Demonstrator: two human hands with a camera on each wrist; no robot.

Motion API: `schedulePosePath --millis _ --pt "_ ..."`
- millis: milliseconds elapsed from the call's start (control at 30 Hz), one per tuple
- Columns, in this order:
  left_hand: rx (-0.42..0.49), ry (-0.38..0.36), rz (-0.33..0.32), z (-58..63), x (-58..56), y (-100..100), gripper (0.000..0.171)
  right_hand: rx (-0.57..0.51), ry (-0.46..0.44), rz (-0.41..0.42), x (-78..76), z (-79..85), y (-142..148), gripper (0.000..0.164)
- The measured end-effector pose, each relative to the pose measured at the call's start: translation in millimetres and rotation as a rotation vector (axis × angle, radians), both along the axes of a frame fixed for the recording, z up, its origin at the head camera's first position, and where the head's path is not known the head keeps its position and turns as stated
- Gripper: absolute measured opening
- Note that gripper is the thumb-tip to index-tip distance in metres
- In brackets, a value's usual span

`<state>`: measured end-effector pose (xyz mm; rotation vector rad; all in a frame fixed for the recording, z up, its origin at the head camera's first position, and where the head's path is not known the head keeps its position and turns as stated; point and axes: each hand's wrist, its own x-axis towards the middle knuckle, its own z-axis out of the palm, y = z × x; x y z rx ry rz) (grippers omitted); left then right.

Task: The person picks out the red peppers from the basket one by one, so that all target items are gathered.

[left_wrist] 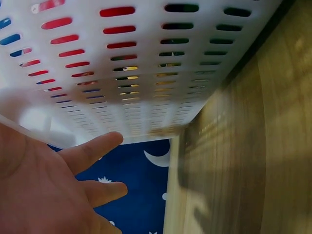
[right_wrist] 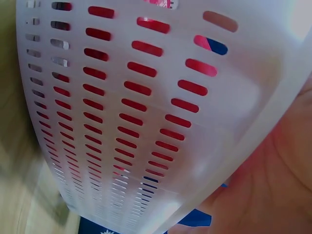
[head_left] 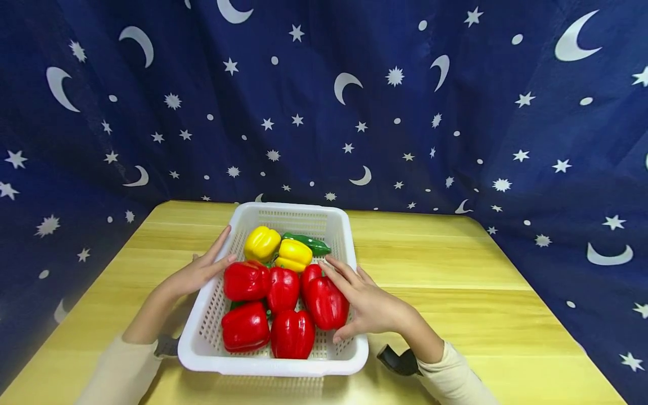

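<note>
A white plastic basket [head_left: 273, 367] with slotted walls stands on the table. In it lie several red bell peppers [head_left: 247, 279], two yellow bell peppers [head_left: 262, 243] and a long green pepper [head_left: 315, 245] near the back. Something green shows only in part beneath the red ones. My left hand [head_left: 194, 274] rests along the left rim with its fingers straight; the left wrist view shows its palm beside the wall. Over the right rim reaches my right hand [head_left: 372, 306], fingers spread above the rightmost red bell pepper [head_left: 328, 304]. Whether its fingertips touch that pepper I cannot tell.
The light wooden table [head_left: 455, 270] extends on both sides of the basket. Behind it hangs a dark blue curtain [head_left: 304, 73] with white moons and stars. Black wrist straps [head_left: 399, 360] show near both sleeves.
</note>
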<state>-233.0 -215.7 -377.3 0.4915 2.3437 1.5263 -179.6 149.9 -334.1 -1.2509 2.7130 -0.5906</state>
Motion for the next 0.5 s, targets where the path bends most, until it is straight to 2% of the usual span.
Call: schedulePosePath --millis 200,500 --pt "-0.020 -0.014 -0.003 -2.0 2.2 3.0 0.072 0.001 0.003 -0.019 1.7 -6.2 1.9 0.111" --pt "-0.007 -0.013 -0.001 -0.3 0.8 2.9 0.071 -0.009 0.094 -0.016 -2.9 -5.3 -0.3 0.091"
